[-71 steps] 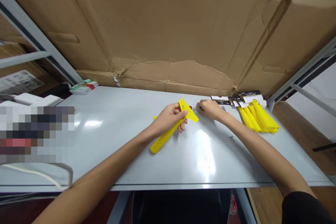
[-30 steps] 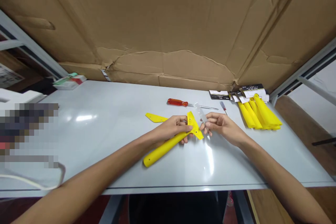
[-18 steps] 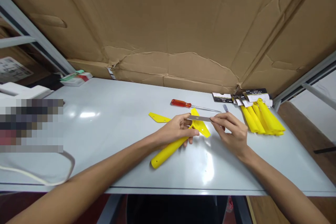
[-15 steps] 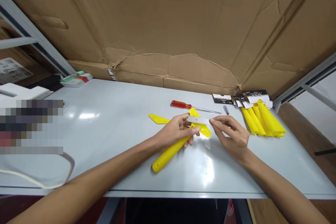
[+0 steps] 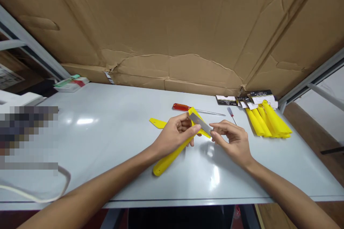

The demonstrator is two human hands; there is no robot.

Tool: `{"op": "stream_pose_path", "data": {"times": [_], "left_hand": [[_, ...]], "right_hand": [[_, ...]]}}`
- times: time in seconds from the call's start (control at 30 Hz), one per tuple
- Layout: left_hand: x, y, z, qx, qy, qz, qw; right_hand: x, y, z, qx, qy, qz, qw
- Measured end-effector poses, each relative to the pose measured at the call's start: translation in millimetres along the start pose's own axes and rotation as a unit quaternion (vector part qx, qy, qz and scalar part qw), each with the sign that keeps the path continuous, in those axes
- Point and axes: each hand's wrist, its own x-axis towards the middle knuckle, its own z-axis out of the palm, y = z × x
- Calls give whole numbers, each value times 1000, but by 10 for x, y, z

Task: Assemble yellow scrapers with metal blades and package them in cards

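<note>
My left hand (image 5: 177, 132) is closed around the head end of a yellow scraper handle (image 5: 170, 160), whose long grip slants down to the left. Its thumb presses on a flat metal blade (image 5: 199, 121), which lies along the yellow head. The blade's near right end is between the thumb and fingers of my right hand (image 5: 234, 140). Behind my left wrist, a flat yellow plate with a hole (image 5: 156, 123) rests on the table, partly hidden. Beyond my hands lies a red-handled screwdriver (image 5: 181, 107), its shaft pointing right.
A small screwdriver (image 5: 231, 115) lies right of the large one. Several yellow handles with black-and-white cards (image 5: 276, 121) are bunched at the right. Cardboard (image 5: 166, 68) walls the table's back. A white cable (image 5: 34, 198) and small box (image 5: 72, 83) are at left.
The blade has turned from nearly level to slanting down to the right, against the yellow head. My right hand has moved slightly nearer and lower with the blade's end.
</note>
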Motion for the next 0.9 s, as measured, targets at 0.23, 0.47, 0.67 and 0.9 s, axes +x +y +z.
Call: {"op": "stream_pose_path", "data": {"times": [0.23,0.47,0.67,0.9], "left_hand": [[-49,77,74,20,-12,-11,1000],[-34,53,67,13,-18,-29,999],[34,-40,16,47,-57,-98,992],[54,-107,-19,52,-134,-138,980]], "right_hand": [[-10,-47,-16,-35,-4,-55,998],[-7,-76,-34,-14,14,-2,1000],[210,5,-303,104,158,65,980],[290,37,-368,235,72,160,956]]}}
